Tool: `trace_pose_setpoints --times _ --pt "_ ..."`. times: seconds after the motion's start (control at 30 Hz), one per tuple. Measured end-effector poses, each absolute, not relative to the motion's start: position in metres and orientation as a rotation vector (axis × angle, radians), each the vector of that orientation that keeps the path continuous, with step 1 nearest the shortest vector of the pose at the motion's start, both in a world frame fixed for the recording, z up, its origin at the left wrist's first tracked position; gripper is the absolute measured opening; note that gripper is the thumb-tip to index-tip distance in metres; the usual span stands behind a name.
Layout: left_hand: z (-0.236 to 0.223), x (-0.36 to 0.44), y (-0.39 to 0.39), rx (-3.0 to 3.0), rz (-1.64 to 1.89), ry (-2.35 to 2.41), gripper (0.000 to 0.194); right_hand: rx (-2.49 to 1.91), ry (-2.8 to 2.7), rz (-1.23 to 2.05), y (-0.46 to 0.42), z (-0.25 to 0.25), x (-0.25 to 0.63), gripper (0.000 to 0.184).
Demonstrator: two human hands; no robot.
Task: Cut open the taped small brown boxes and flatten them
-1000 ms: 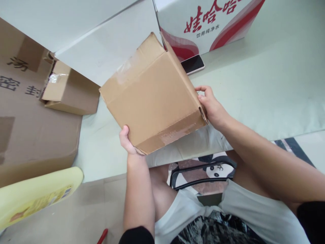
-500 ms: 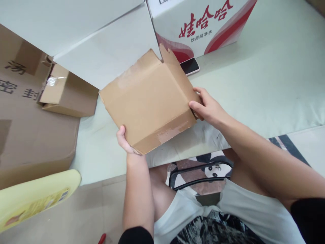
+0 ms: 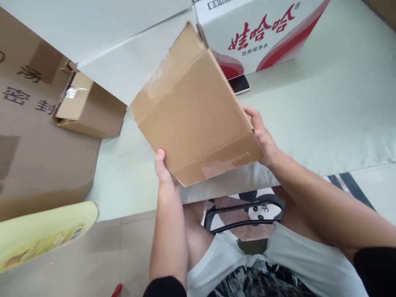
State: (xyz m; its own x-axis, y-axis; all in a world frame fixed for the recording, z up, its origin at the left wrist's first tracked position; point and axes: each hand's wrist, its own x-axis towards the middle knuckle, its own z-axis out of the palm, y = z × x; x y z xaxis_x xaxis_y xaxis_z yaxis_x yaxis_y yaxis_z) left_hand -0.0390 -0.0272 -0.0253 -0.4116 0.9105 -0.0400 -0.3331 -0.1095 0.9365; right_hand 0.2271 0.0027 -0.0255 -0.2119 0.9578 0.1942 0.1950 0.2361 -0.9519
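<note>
I hold a brown cardboard box (image 3: 194, 119) tilted up above the pale green table (image 3: 324, 111), its flat bottom face toward me with torn tape marks along the near edge. My left hand (image 3: 163, 169) grips the box's lower left corner, thumb on the face and fingers hidden behind. My right hand (image 3: 262, 136) clasps the box's right edge, its fingers curled round the side. Both hands are closed on the box. The box's inside is hidden from me.
A white and red printed carton (image 3: 262, 29) stands at the back, a phone (image 3: 239, 83) lying in front of it. A small open cardboard box (image 3: 89, 107) and a large flattened brown carton (image 3: 34, 140) lie left. A yellow item (image 3: 43, 235) sits lower left.
The box has been raised and tipped more upright toward me. My right hand slid from the top right flap to the lower right edge. My left hand kept its grip at the corner.
</note>
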Motion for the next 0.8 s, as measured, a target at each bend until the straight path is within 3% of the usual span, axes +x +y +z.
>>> trace_pose_setpoints --times 0.13,0.33,0.8 --pt "-0.031 -0.039 -0.027 0.699 1.64 1.225 0.058 -0.899 -1.442 1.213 0.002 -0.025 0.222 0.083" --pt "-0.018 -0.046 -0.029 0.631 1.691 1.304 0.052 -1.29 -1.137 1.505 0.02 -0.03 0.218 0.064" --pt "-0.011 -0.072 -0.027 0.804 1.67 1.129 0.031 -1.181 -1.514 1.559 -0.011 -0.026 0.183 0.122"
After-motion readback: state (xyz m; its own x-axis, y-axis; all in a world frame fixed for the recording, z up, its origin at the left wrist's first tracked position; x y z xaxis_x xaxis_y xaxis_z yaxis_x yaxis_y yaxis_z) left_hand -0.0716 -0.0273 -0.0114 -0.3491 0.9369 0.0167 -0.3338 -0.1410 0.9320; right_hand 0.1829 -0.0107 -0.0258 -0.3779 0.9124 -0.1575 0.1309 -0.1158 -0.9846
